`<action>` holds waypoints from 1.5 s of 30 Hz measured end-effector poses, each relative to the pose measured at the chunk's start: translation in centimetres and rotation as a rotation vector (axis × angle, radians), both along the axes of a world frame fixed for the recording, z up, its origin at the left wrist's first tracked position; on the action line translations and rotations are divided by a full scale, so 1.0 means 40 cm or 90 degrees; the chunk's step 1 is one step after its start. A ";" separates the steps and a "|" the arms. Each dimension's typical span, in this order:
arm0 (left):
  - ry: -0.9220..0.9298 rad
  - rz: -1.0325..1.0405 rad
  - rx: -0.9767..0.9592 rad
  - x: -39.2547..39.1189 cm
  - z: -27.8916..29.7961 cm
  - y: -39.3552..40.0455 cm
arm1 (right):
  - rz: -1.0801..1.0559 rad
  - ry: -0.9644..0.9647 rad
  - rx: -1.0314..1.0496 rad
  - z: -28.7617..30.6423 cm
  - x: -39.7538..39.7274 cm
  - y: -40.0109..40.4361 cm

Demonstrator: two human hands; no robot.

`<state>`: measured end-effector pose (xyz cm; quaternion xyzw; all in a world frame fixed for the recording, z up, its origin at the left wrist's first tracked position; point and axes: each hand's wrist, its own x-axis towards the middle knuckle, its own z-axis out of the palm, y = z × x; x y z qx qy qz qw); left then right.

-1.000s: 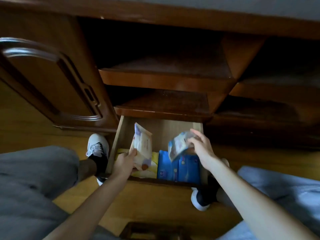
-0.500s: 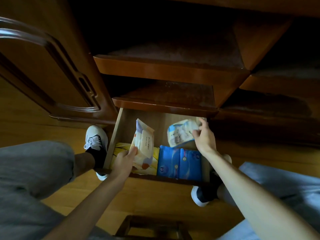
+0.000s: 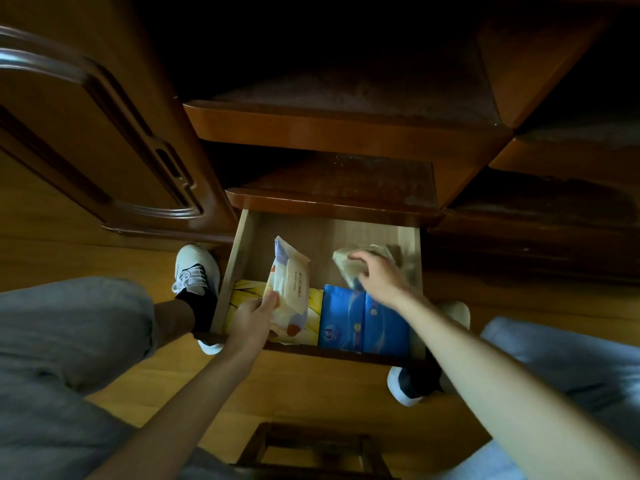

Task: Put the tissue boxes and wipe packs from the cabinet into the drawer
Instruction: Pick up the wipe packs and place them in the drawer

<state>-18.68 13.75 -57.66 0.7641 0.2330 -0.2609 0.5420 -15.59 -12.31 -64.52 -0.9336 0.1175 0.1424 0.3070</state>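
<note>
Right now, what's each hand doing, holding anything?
Left hand: grips a cream soft wipe pack, tilted up over the open wooden drawer.
Right hand: fingers curled on a blurred pale soft pack at the drawer's back.

Right hand (image 3: 375,277) covers most of the blurred pack (image 3: 367,263) at the back of the drawer (image 3: 239,258), so can't read any print or tell how far the fingers curl around it. Left hand (image 3: 252,318) hides the near bottom corner of the upright wipe pack (image 3: 289,287), which in turn blocks the middle of the yellow pack (image 3: 313,318) lying flat; label text too tiny to make out. Upper cabinet shelves (image 3: 346,133) fade into darkness at the back, and a dark wooden frame (image 3: 311,448) gets cut off by the bottom edge.
</note>
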 end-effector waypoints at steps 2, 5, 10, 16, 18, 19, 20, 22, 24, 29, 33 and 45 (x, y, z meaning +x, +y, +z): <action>0.011 0.002 -0.008 -0.003 -0.003 0.002 | 0.076 0.067 -0.163 -0.013 0.021 -0.041; 0.006 0.003 -0.015 -0.006 -0.009 0.003 | 0.159 0.151 -0.361 -0.041 0.029 -0.083; 0.019 0.016 -0.023 -0.001 -0.015 -0.006 | 0.199 0.229 -0.432 -0.091 0.002 -0.055; 0.014 -0.018 -0.013 -0.007 -0.050 -0.012 | 0.119 0.049 -0.378 -0.053 0.004 -0.052; 0.031 0.006 -0.054 -0.007 -0.055 -0.022 | 0.033 0.064 -0.109 -0.013 0.011 -0.001; 0.041 0.031 -0.089 -0.006 -0.055 -0.029 | -0.018 0.157 0.117 0.007 0.015 0.041; 0.036 0.054 -0.124 -0.006 -0.054 -0.035 | -0.067 0.259 0.343 0.023 0.016 0.083; -0.030 0.056 -0.133 -0.001 -0.056 -0.038 | -0.120 0.317 0.594 0.029 0.012 0.140; -0.099 0.063 -0.077 0.008 -0.058 -0.029 | -0.159 0.252 0.605 0.025 0.013 0.156; -0.167 0.041 0.101 0.021 -0.064 0.017 | -0.117 0.117 0.393 0.010 0.085 0.133; -0.201 -0.004 0.173 0.029 -0.067 0.054 | -0.016 0.036 0.194 0.005 0.198 0.164; -0.165 -0.002 0.159 0.052 -0.093 0.098 | 0.209 0.202 -0.187 -0.191 0.243 0.389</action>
